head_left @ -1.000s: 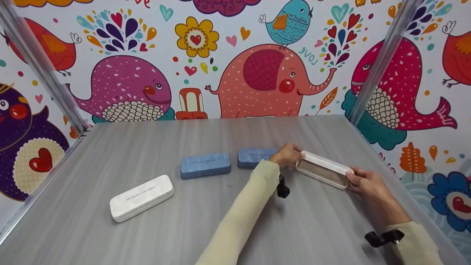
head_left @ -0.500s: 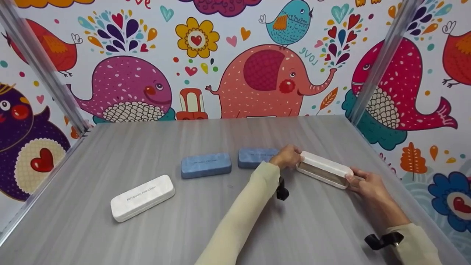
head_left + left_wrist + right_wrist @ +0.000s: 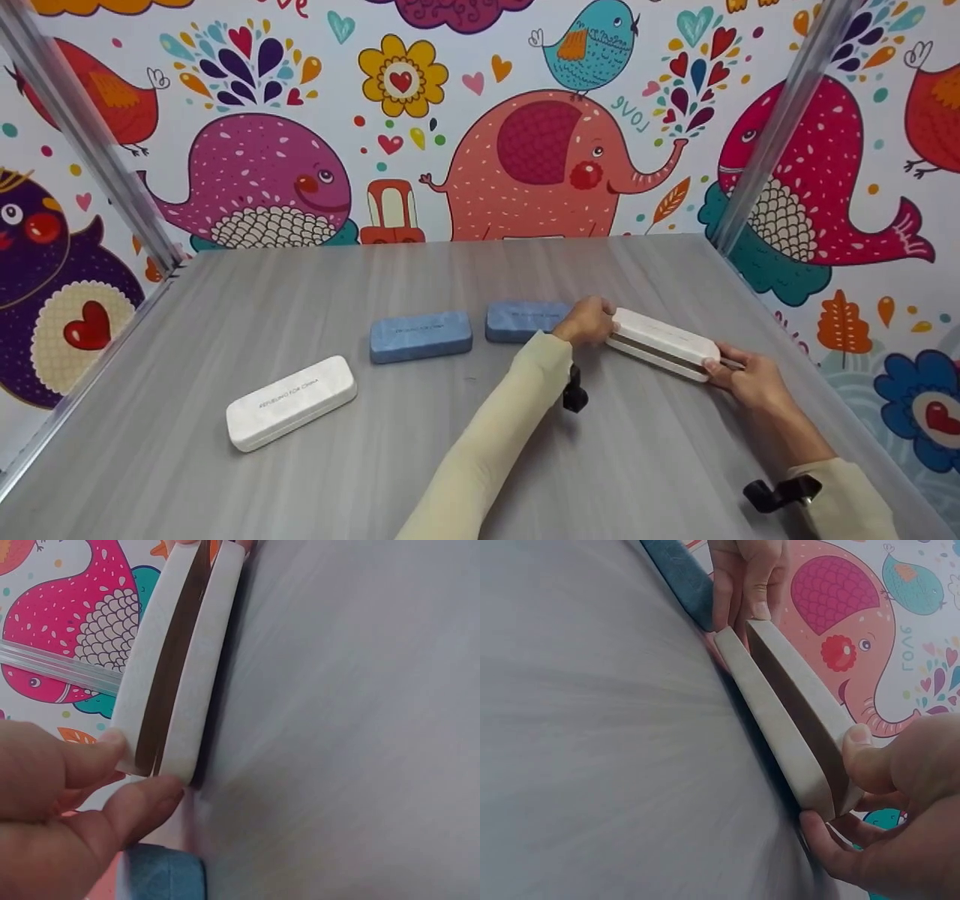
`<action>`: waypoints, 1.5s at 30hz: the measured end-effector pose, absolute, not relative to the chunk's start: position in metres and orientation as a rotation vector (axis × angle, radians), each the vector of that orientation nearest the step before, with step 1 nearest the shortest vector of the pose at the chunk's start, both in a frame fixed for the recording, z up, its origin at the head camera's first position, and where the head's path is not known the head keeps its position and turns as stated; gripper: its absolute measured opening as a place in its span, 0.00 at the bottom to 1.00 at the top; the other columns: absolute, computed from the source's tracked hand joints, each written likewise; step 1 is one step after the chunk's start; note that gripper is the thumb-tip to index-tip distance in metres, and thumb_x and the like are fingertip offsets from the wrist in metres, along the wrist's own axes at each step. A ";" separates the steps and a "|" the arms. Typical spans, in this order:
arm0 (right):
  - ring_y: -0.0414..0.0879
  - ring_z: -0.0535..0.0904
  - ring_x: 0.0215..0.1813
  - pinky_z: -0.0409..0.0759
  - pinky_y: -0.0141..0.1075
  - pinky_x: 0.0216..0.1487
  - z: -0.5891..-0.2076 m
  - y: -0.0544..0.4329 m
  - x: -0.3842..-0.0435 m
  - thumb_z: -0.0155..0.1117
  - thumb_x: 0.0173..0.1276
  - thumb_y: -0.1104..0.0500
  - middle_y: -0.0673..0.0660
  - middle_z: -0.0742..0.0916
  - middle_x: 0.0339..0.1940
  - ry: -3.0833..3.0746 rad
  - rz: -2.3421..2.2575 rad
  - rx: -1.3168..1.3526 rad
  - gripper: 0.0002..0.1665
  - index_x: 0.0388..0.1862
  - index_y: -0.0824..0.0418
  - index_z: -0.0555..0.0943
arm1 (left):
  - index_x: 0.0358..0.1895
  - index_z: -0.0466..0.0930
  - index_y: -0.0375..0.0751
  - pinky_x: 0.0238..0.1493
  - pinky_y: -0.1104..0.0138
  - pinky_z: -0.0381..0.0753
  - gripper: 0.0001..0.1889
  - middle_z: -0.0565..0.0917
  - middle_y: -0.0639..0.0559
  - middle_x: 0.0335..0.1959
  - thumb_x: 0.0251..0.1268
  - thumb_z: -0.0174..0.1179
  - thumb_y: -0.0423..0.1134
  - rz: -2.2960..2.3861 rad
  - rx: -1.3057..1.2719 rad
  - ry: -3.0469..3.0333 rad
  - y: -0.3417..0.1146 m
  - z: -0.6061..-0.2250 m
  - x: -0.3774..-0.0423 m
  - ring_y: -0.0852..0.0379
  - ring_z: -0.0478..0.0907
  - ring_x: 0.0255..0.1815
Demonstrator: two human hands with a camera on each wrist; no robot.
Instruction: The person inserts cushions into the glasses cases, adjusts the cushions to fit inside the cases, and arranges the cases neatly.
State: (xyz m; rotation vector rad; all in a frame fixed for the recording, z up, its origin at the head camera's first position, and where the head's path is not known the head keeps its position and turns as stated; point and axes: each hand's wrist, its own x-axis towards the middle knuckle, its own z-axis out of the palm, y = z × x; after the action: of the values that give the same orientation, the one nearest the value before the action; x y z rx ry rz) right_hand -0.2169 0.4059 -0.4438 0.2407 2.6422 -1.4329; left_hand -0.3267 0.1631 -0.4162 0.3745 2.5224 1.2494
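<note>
At the right of the table in the head view, a white glasses case point(image 3: 664, 337) is held by both hands with its lid part-way down. A narrow gap showing the brown lining runs along its near side. My left hand point(image 3: 587, 321) pinches the left end; in the left wrist view its fingertips touch both lid point(image 3: 142, 682) and base point(image 3: 199, 690). My right hand point(image 3: 757, 381) grips the other end, its thumb on the lid and a finger at the base in the right wrist view. The inside of the case is mostly hidden.
A blue glasses case point(image 3: 521, 321) sits just left of my left hand, partly covered by it. Another blue case point(image 3: 420, 337) lies further left. A shut white case point(image 3: 292, 405) rests at the front left of the grey table point(image 3: 360, 480). A patterned wall stands behind.
The lid of the held white case has swung down toward its base, narrowing the gap. Both hands stay at its ends, and the other cases have not moved.
</note>
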 end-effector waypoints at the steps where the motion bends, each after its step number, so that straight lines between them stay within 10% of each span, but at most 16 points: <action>1: 0.72 0.52 0.78 0.51 0.68 0.76 -0.444 0.406 -0.217 0.54 0.79 0.46 0.77 0.57 0.78 2.642 -1.430 0.243 0.43 0.79 0.66 0.51 | 0.57 0.79 0.34 0.25 0.72 0.70 0.14 0.84 0.45 0.46 0.70 0.60 0.31 1.244 0.378 2.527 0.163 -0.416 -0.327 0.60 0.69 0.24; 18: 0.74 0.51 0.79 0.56 0.66 0.76 -0.451 0.406 -0.214 0.61 0.75 0.49 0.74 0.58 0.78 2.679 -1.395 0.233 0.45 0.79 0.65 0.52 | 0.52 0.81 0.35 0.49 0.70 0.81 0.11 0.84 0.48 0.52 0.72 0.59 0.34 1.147 0.423 2.615 0.161 -0.420 -0.325 0.60 0.75 0.43; 22: 0.71 0.56 0.78 0.75 0.37 0.69 -0.452 0.407 -0.214 0.64 0.73 0.47 0.73 0.60 0.78 2.690 -1.413 0.217 0.46 0.79 0.63 0.54 | 0.48 0.82 0.34 0.43 0.72 0.78 0.09 0.85 0.48 0.48 0.71 0.60 0.34 1.122 0.456 2.647 0.161 -0.419 -0.327 0.61 0.74 0.39; 26: 0.69 0.62 0.75 0.74 0.15 0.46 -0.451 0.408 -0.213 0.65 0.71 0.46 0.72 0.62 0.77 2.683 -1.441 0.215 0.47 0.79 0.63 0.56 | 0.42 0.81 0.35 0.35 0.74 0.72 0.06 0.82 0.51 0.37 0.71 0.60 0.34 1.121 0.465 2.644 0.161 -0.419 -0.328 0.62 0.70 0.33; 31: 0.58 0.73 0.67 0.79 0.19 0.48 -0.448 0.408 -0.214 0.68 0.68 0.45 0.72 0.66 0.77 2.656 -1.433 0.266 0.50 0.79 0.64 0.57 | 0.26 0.70 0.41 0.25 0.74 0.61 0.13 0.67 0.57 0.23 0.69 0.61 0.33 1.183 0.520 2.619 0.160 -0.422 -0.330 0.63 0.63 0.24; 34: 0.60 0.69 0.72 0.78 0.34 0.66 -0.445 0.408 -0.215 0.69 0.68 0.45 0.71 0.63 0.78 2.602 -1.464 0.290 0.52 0.80 0.65 0.55 | 0.25 0.67 0.41 0.24 0.74 0.59 0.15 0.63 0.57 0.21 0.68 0.62 0.33 1.192 0.554 2.620 0.158 -0.422 -0.329 0.62 0.61 0.24; 38: 0.66 0.55 0.79 0.58 0.58 0.79 -0.442 0.406 -0.214 0.69 0.68 0.47 0.71 0.57 0.81 2.502 -1.549 0.324 0.54 0.81 0.64 0.50 | 0.33 0.78 0.35 0.29 0.75 0.65 0.07 0.73 0.55 0.26 0.66 0.65 0.34 1.189 0.505 2.622 0.158 -0.421 -0.327 0.63 0.66 0.28; 45: 0.65 0.59 0.74 0.74 0.46 0.70 -0.431 0.398 -0.214 0.63 0.70 0.39 0.71 0.56 0.81 2.502 -1.472 0.431 0.54 0.82 0.62 0.49 | 0.60 0.78 0.34 0.38 0.66 0.86 0.20 0.86 0.45 0.50 0.67 0.65 0.35 1.330 0.362 2.484 0.159 -0.418 -0.321 0.58 0.80 0.32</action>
State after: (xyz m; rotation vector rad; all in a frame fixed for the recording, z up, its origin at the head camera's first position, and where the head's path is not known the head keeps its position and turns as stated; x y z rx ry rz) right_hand -0.2139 0.3981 -0.4312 0.4309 2.5023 -1.4718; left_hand -0.3210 0.1587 -0.4183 0.3620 2.4839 1.3299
